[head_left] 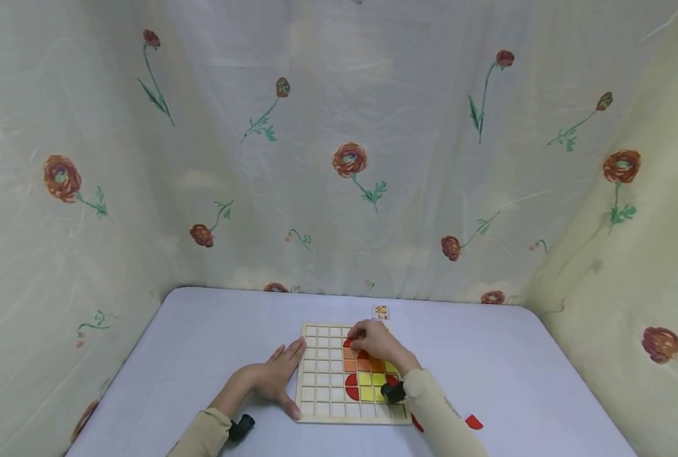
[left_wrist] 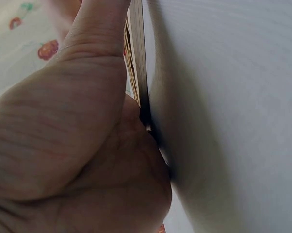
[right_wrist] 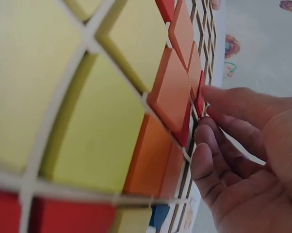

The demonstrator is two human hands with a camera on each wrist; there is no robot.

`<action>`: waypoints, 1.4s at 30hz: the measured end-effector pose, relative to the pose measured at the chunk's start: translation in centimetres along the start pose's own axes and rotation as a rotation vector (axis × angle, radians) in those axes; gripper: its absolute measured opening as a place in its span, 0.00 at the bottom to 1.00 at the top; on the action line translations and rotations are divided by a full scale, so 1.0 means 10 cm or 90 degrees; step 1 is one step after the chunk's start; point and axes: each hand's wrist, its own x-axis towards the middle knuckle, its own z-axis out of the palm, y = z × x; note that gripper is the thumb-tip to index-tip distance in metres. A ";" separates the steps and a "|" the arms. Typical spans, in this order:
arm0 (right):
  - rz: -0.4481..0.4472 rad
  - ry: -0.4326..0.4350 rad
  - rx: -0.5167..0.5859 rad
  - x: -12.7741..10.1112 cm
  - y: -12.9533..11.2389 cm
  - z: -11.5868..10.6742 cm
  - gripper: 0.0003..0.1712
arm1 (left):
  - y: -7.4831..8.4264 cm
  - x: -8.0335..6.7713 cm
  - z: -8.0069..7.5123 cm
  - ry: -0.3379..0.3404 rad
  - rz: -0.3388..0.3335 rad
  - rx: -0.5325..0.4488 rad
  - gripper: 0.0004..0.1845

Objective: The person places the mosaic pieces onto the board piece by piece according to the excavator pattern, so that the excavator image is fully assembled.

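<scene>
A wooden grid board (head_left: 330,419) lies on the table, partly filled with yellow squares (head_left: 365,393), orange squares (head_left: 350,365) and red curved pieces (head_left: 352,387). My left hand (head_left: 275,376) lies spread beside the board, its fingertips and thumb at the left edge. Over the upper part of the grid, my right hand (head_left: 380,341) pinches a small red piece (right_wrist: 201,94) between thumb and fingers, close against the cells. In the left wrist view, the palm (left_wrist: 63,126) hides most of the board. The right forearm covers part of its right side.
A small printed card (head_left: 381,311) lies behind the board. One loose red piece (head_left: 473,422) is to the right, and another red piece (head_left: 418,423) shows at the board's near right corner. A flowered curtain (head_left: 316,254) surrounds the white table (head_left: 213,330).
</scene>
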 end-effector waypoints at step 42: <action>0.109 -0.042 -0.027 -1.75 0.55 -0.49 0.12 | -0.02 0.00 0.02 -0.009 0.005 -0.038 0.78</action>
